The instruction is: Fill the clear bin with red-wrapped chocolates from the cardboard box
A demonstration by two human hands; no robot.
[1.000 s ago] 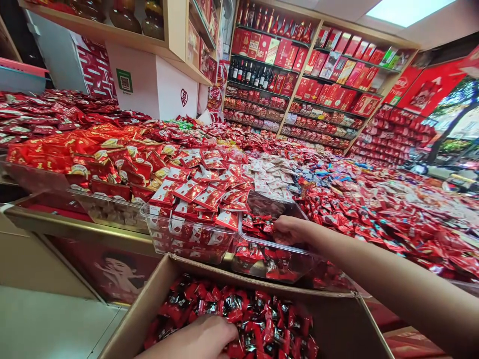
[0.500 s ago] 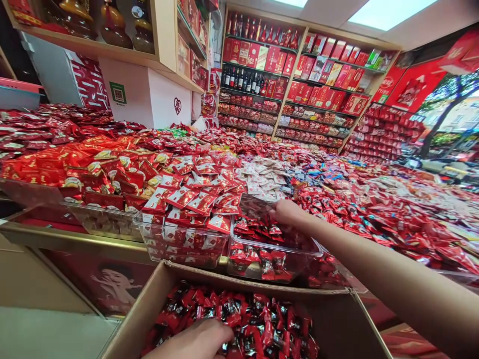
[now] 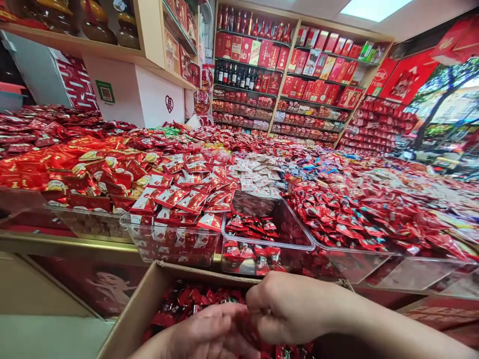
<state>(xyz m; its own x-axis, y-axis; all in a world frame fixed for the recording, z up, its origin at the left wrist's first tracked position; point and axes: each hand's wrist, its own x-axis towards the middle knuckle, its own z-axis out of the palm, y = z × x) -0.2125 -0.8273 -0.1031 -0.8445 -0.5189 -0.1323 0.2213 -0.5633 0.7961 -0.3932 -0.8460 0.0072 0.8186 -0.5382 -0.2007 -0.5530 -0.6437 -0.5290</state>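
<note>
An open cardboard box (image 3: pixel 129 309) in front of me holds small sweets (image 3: pixel 190 296) in red and black wrappers. My left hand (image 3: pixel 209 329) is low inside it, slightly blurred, with fingers stretched towards the right hand. Red wrapping shows between the two hands, but whether the left palm bears any is unclear. Above the sweets, my right hand (image 3: pixel 288 306) has its fingers curled closed beside the left fingertips; its contents are hidden. Just beyond the box stands a clear plastic bin (image 3: pixel 307 244), partly filled with similar red sweets (image 3: pixel 249 227).
Left of that bin, another clear bin (image 3: pixel 170 244) is heaped with red and white packets (image 3: pixel 190 192). White packets (image 3: pixel 258 174) lie behind, and piles of red sweets (image 3: pixel 344 214) spread right. Shelves (image 3: pixel 250 60) of bottles and boxes line the back. A cabinet (image 3: pixel 149 35) overhangs the left.
My right hand has come back from the clear bin to the cardboard box, beside my left hand. The left hand has shifted slightly right and turned. The view has moved a little.
</note>
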